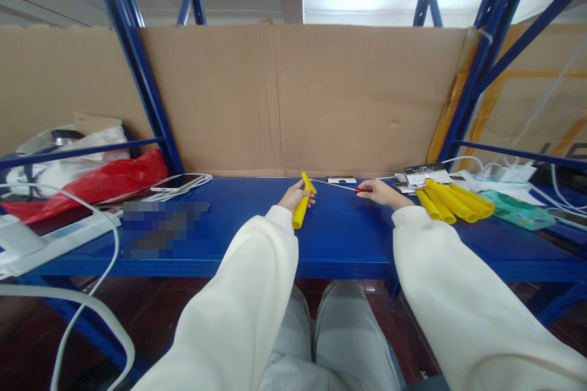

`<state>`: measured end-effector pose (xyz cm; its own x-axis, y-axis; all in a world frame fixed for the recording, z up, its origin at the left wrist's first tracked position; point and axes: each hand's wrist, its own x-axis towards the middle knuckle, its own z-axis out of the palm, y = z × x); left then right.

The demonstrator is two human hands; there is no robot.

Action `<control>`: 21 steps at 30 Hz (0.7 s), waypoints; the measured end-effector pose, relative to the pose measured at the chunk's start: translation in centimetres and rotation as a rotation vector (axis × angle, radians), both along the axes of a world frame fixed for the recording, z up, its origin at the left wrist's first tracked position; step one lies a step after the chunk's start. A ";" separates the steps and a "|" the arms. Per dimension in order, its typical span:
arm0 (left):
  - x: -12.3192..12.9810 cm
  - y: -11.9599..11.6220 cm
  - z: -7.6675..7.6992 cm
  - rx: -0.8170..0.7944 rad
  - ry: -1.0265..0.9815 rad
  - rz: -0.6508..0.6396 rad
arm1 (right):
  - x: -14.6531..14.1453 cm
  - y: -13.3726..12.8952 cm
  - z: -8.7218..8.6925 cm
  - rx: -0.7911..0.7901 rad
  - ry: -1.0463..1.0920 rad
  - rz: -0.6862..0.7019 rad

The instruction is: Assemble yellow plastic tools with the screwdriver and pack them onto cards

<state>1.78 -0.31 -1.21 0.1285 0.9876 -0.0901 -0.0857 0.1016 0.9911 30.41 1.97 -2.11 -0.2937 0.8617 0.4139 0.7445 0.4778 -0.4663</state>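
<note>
My left hand (290, 197) is closed around a yellow T-shaped plastic handle (301, 211), its hollow-looking tube pointing down toward me. In my right hand (380, 192) is a screwdriver (363, 190) with a red grip. Its thin metal shaft runs left, and the tip meets or comes very near the crosspiece of the yellow handle. Whether the tip sits in a screw is too small to tell. Right of my right hand, several more yellow handles (452, 201) lie in a bundle on the table.
A blue metal table (348, 238) stands before a cardboard wall (321, 98). At right lie black-and-white cards (426, 174), a green packet (523, 211) and cables. A phone (177, 182), a red bag (123, 180) and a white power strip (59, 247) are left. Blue posts rise on both sides.
</note>
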 end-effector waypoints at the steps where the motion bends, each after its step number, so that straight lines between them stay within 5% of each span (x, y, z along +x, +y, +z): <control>1: 0.0 0.1 -0.1 -0.001 -0.003 -0.003 | 0.0 0.0 0.0 0.004 0.000 0.002; 21: 0.0 0.4 -0.4 0.045 0.062 0.026 | 0.0 -0.5 0.5 0.109 -0.073 -0.029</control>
<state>1.76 0.10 -1.60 0.0982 0.9938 -0.0529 -0.0259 0.0557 0.9981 30.40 1.45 -1.61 -0.3018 0.8212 0.4843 0.7890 0.5003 -0.3567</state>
